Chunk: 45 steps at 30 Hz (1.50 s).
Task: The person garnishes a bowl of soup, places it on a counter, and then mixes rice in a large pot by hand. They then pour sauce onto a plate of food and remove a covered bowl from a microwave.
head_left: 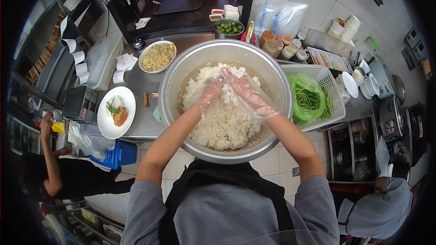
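Note:
In front of me stands a large metal bowl [175, 129] holding a heap of cooked rice [222, 129]. Both my hands wear clear plastic gloves and are in the rice at the far half of the bowl. My left hand [211, 92] is curled into the rice, its fingertips partly hidden by grains. Close beside it, my right hand [243, 91] has its fingers together against a white clump of rice. The two hands nearly meet at the middle of the heap.
Left on the counter are a plate of food [116, 113] and a bowl of fried rice [157, 57]. A basket [335, 104] with green beans in a green bag [306, 93] sits right, near sauce bottles [271, 47]. One co-worker [68, 172] stands left, another [381, 208] right.

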Each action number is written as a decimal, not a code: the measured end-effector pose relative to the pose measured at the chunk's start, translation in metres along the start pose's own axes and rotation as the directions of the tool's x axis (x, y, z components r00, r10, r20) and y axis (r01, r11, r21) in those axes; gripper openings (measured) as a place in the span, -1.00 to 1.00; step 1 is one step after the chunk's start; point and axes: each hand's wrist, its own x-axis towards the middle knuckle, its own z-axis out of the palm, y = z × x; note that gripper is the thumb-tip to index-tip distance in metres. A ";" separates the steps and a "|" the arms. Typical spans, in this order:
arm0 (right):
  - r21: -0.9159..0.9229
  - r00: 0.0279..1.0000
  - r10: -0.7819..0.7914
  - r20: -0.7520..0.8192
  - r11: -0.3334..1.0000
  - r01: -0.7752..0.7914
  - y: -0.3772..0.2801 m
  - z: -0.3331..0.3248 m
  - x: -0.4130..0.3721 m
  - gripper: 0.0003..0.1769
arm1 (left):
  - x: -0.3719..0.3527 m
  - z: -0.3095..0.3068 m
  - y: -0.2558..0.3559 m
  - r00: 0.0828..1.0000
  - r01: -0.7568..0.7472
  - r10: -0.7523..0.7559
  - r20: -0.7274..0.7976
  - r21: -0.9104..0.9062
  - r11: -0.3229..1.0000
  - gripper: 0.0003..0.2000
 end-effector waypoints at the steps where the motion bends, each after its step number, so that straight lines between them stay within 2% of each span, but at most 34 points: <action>1: -0.001 1.000 -0.021 -0.006 1.000 0.021 0.005 0.002 -0.001 -0.34 | 0.002 -0.004 -0.011 0.996 0.029 -0.004 0.089 -0.284 0.958 -0.72; 2: -0.003 0.999 -0.041 -0.012 0.999 0.041 0.004 0.004 -0.003 -0.33 | -0.007 -0.002 0.008 0.989 0.122 -0.090 0.117 -0.299 0.946 -0.70; 4: -0.151 0.979 0.188 -0.079 0.968 -0.198 -0.005 0.005 -0.002 -0.33 | -0.023 -0.001 0.041 0.950 0.302 -0.257 0.175 -0.322 0.897 -0.66; 7: -0.562 0.904 0.427 0.032 0.755 -0.337 0.012 -0.002 0.009 -0.42 | -0.033 -0.002 0.035 0.990 0.082 -0.047 0.131 -0.281 0.956 -0.46; 8: -0.475 0.942 0.336 0.017 0.832 -0.288 0.025 -0.002 0.006 -0.42 | -0.032 0.000 0.027 0.994 -0.113 0.113 0.002 0.089 0.990 -0.52; 9: -0.382 0.970 0.243 -0.008 0.895 -0.228 0.041 -0.001 0.001 -0.42 | -0.029 0.004 0.016 0.951 -0.244 0.304 -0.056 0.465 0.851 -0.57; 10: -0.327 0.976 0.216 -0.042 0.919 -0.218 0.040 -0.001 0.000 -0.42 | -0.027 0.007 0.009 0.871 -0.288 0.489 -0.034 0.772 0.567 -0.62; 11: -0.273 0.979 0.188 -0.076 0.941 -0.202 0.028 0.000 -0.001 -0.41 | -0.026 0.006 0.015 0.925 -0.250 0.380 0.002 0.756 0.605 -0.63; 13: -0.233 0.953 0.268 -0.142 0.926 -0.296 -0.006 -0.001 0.003 -0.31 | -0.025 -0.001 0.028 0.986 -0.160 0.142 0.087 0.727 0.667 -0.64; 16: -0.359 0.932 0.356 0.072 0.881 -0.309 -0.040 -0.020 -0.009 -0.05 | -0.057 -0.001 0.084 0.965 0.155 -0.238 0.108 0.495 0.855 -0.57; 17: -0.357 0.944 0.300 0.141 0.904 -0.234 -0.038 -0.028 -0.016 0.00 | -0.060 -0.003 0.090 0.967 0.078 -0.226 0.121 0.700 0.710 -0.54; 19: -0.332 0.943 0.178 0.280 0.940 -0.078 -0.032 -0.047 -0.034 0.09 | -0.062 -0.013 0.098 0.965 -0.082 -0.217 0.148 0.955 0.286 -0.46; 21: -0.275 0.851 0.374 0.369 0.918 -0.285 -0.031 -0.060 -0.044 0.12 | -0.072 -0.044 0.074 0.937 -0.320 -0.017 0.349 0.877 0.360 -0.44; 22: -0.256 0.786 0.460 0.413 0.887 -0.384 -0.034 -0.063 -0.047 0.13 | -0.078 -0.051 0.063 0.895 -0.437 0.091 0.436 0.818 0.374 -0.42; 24: -0.153 0.600 0.665 0.444 0.716 -0.681 -0.049 -0.061 -0.061 0.09 | -0.089 -0.047 0.054 0.921 -0.257 -0.150 0.361 0.849 0.462 -0.26; 25: -0.109 0.543 0.701 0.462 0.653 -0.750 -0.045 -0.056 -0.064 0.03 | -0.090 -0.045 0.056 0.909 -0.161 -0.265 0.321 0.858 0.488 -0.14; 26: -0.057 0.533 0.691 0.488 0.635 -0.770 -0.033 -0.046 -0.065 -0.03 | -0.085 -0.038 0.062 0.866 -0.024 -0.412 0.284 0.846 0.532 -0.11; 27: 0.006 0.569 0.635 0.522 0.665 -0.747 -0.011 -0.035 -0.061 -0.10 | -0.080 -0.024 0.068 0.793 0.117 -0.552 0.257 0.826 0.552 -0.08; 29: 0.156 0.665 0.502 0.553 0.721 -0.675 0.044 -0.008 -0.047 -0.22 | -0.076 -0.016 0.059 0.794 -0.021 -0.512 0.327 0.857 0.514 -0.03; 30: 0.250 0.709 0.447 0.546 0.720 -0.647 0.065 0.004 -0.041 -0.27 | -0.070 -0.017 0.035 0.839 -0.289 -0.328 0.435 0.866 0.409 -0.02; 31: 0.351 0.738 0.408 0.537 0.687 -0.636 0.074 0.009 -0.040 -0.33 | -0.064 -0.017 0.018 0.818 -0.515 -0.153 0.555 0.824 0.236 -0.02; 33: 0.515 0.771 0.355 0.529 0.588 -0.624 0.061 0.010 -0.043 -0.40 | -0.058 -0.015 0.004 0.849 -0.397 -0.095 0.519 0.747 0.532 -0.08; 34: 0.594 0.780 0.334 0.530 0.510 -0.622 0.039 0.007 -0.049 -0.42 | -0.066 -0.013 0.010 0.856 -0.312 -0.082 0.511 0.636 0.706 -0.13; 35: 0.515 0.833 0.237 0.499 0.692 -0.505 0.032 0.009 -0.053 -0.42 | -0.074 -0.012 0.017 0.862 -0.218 -0.069 0.502 0.489 0.845 -0.17; 36: 0.415 0.867 0.124 0.482 0.839 -0.351 0.024 0.009 -0.053 -0.42 | -0.097 -0.009 0.051 0.862 -0.096 -0.056 0.503 0.272 0.957 -0.23; 38: 0.337 0.876 0.149 0.458 0.883 -0.326 0.006 -0.002 -0.053 -0.41 | -0.097 -0.009 0.060 0.889 0.171 -0.197 0.412 0.100 0.980 -0.30; 40: 0.302 0.883 0.223 0.413 0.881 -0.364 -0.012 -0.013 -0.057 -0.37 | -0.064 -0.005 0.030 0.845 0.464 -0.494 0.207 0.177 0.868 -0.31; 43: 0.312 0.848 0.351 0.397 0.818 -0.484 -0.025 -0.026 -0.057 -0.28 | -0.101 0.013 0.079 0.930 0.361 -0.363 0.051 0.056 0.931 -0.37; 45: 0.292 0.786 0.366 0.498 0.783 -0.549 -0.024 -0.032 -0.051 -0.22 | -0.089 0.026 0.053 0.973 0.215 -0.226 -0.053 -0.160 0.964 -0.33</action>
